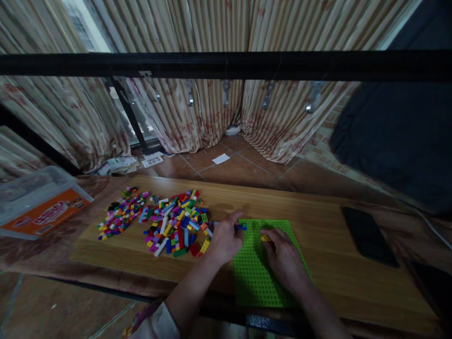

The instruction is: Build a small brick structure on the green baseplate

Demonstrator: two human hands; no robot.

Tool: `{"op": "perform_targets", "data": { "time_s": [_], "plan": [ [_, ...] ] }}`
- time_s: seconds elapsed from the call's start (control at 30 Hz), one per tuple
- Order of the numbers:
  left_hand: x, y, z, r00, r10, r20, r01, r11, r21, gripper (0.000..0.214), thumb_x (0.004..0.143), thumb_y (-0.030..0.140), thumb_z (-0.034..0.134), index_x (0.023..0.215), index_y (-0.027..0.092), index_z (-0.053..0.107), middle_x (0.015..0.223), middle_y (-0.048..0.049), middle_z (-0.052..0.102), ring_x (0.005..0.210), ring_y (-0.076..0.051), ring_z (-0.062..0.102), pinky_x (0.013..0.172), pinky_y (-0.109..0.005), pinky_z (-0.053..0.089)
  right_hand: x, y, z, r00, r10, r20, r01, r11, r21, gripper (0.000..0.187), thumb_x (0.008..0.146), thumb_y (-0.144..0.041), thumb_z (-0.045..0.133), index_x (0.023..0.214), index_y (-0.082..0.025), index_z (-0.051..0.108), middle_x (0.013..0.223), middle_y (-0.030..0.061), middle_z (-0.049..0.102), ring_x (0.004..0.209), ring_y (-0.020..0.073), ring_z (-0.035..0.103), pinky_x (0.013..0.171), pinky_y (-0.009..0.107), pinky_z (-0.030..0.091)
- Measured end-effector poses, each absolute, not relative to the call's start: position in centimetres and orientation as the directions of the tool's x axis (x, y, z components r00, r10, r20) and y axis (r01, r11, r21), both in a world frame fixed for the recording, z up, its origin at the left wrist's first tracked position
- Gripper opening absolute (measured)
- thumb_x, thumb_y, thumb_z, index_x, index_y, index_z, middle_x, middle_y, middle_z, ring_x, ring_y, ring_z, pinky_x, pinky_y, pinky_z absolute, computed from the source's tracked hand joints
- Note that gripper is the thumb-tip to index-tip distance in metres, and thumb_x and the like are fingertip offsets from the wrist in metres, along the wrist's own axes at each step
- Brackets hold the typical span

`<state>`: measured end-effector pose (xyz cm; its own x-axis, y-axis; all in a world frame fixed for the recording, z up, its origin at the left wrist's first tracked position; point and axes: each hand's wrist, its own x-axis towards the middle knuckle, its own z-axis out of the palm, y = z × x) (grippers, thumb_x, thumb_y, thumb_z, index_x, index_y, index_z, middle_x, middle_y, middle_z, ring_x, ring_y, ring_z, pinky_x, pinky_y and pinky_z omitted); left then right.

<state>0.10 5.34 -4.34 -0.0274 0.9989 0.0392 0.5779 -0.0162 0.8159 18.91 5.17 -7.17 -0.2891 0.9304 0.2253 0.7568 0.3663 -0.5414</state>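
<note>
My left hand (226,242) is at the upper left edge of a green studded baseplate (254,282). Its index finger reaches out above a blue toy brick (242,227), and the fingers look closed around the brick's left end. Part of that brick is hidden by the hand. Over the middle of the baseplate, my right hand (284,259) pinches a small yellow toy brick (265,238) between thumb and fingers. Whether the yellow brick touches the studs cannot be made out. Left of my left hand lies a loose pile of mixed coloured bricks (180,226).
A second heap of smaller bricks (123,212) lies farther left on the wooden board (318,226). At the far left stands a clear plastic box (35,202) with an orange label. A dark phone (369,235) lies to the right. A black bar (226,65) crosses before the curtains.
</note>
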Motion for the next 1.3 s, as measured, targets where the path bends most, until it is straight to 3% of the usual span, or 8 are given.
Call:
{"op": "perform_targets", "data": {
  "time_s": [0.13,0.33,0.77,0.87,0.97,1.07,1.13,1.3],
  "plan": [
    [0.7,5.5,-3.9,0.021,0.999,-0.031,0.716,0.007,0.698,0.047,0.074,0.012,0.052,0.119,0.019,0.061,0.094,-0.0062,0.072,0.087,-0.021,0.067,0.083,-0.03,0.051,19.1,5.3,-7.4,-0.298,0.928,0.225,0.763,0.373,-0.528,0.031,0.088,-0.017,0.041,0.111,-0.018,0.061,0.103,0.0097,0.063,0.1,0.0249,0.058,0.09,0.042,0.048],
    [-0.2,5.7,-3.1,-0.125,0.987,-0.103,0.793,0.162,0.588,0.03,0.076,0.014,0.05,0.103,0.014,0.065,0.087,-0.0124,0.072,0.085,-0.025,0.068,0.078,-0.033,0.051,19.0,5.4,-7.2,-0.279,0.935,0.22,0.776,0.354,-0.521,0.03,0.088,-0.018,0.042,0.109,-0.018,0.062,0.103,0.01,0.063,0.098,0.0243,0.058,0.09,0.041,0.048],
    [0.6,4.6,-3.9,0.042,0.994,0.098,0.652,-0.101,0.751,0.03,0.08,0.007,0.052,0.103,0.019,0.066,0.104,-0.0068,0.067,0.094,-0.02,0.065,0.088,-0.033,0.049,20.1,7.2,-7.0,-0.005,0.98,0.2,0.83,0.116,-0.545,0.036,0.085,-0.024,0.042,0.108,-0.009,0.066,0.1,0.0169,0.062,0.091,0.0278,0.06,0.09,0.046,0.047],
    [1.0,4.5,-4.1,0.043,0.988,0.146,0.62,-0.141,0.772,0.026,0.08,0.005,0.052,0.096,0.02,0.067,0.097,-0.0051,0.066,0.09,-0.019,0.064,0.085,-0.032,0.05,19.7,7.0,-6.3,0.036,0.986,0.16,0.668,0.095,-0.738,0.034,0.084,-0.031,0.048,0.107,-0.014,0.067,0.102,0.0135,0.063,0.091,0.0253,0.061,0.089,0.045,0.047],
    [1.3,4.5,-4.1,0.03,0.983,0.18,0.598,-0.162,0.785,0.023,0.08,0.004,0.053,0.091,0.02,0.065,0.092,-0.004,0.064,0.083,-0.016,0.063,0.078,-0.029,0.051,18.3,6.3,-5.2,0.045,0.999,-0.015,0.286,-0.027,-0.958,0.033,0.08,-0.038,0.056,0.105,-0.02,0.067,0.097,0.0069,0.065,0.083,0.0207,0.062,0.074,0.036,0.052],
    [1.8,4.2,-4.2,0.009,0.971,0.237,0.595,-0.196,0.779,0.021,0.081,0.005,0.053,0.092,0.02,0.063,0.093,-0.0044,0.061,0.081,-0.015,0.062,0.075,-0.028,0.051,16.4,5.6,-4.3,0.001,0.967,-0.253,-0.126,-0.251,-0.96,0.03,0.075,-0.042,0.061,0.096,-0.021,0.068,0.09,0.0031,0.064,0.066,0.0151,0.06,0.053,0.027,0.048],
    [2.1,3.9,-4.2,-0.006,0.96,0.279,0.611,-0.217,0.761,0.02,0.083,0.006,0.052,0.094,0.02,0.062,0.096,-0.0048,0.059,0.083,-0.015,0.061,0.076,-0.028,0.051,15.4,5.3,-4.0,-0.031,0.946,-0.323,-0.279,-0.319,-0.906,0.03,0.073,-0.045,0.065,0.089,-0.019,0.067,0.085,0.002,0.063,0.062,0.0131,0.059,0.049,0.024,0.046],
    [2.5,3.2,-3.8,-0.027,0.948,0.317,0.649,-0.224,0.727,0.019,0.086,0.01,0.05,0.098,0.02,0.06,0.1,-0.0049,0.057,0.089,-0.016,0.061,0.082,-0.029,0.051,14.4,5.3,-4.2,-0.027,0.982,-0.189,-0.109,-0.191,-0.976,0.037,0.063,-0.047,0.077,0.085,-0.018,0.066,0.076,0.0,0.063,0.061,0.0119,0.055,0.049,0.023,0.044]
  ]
}}
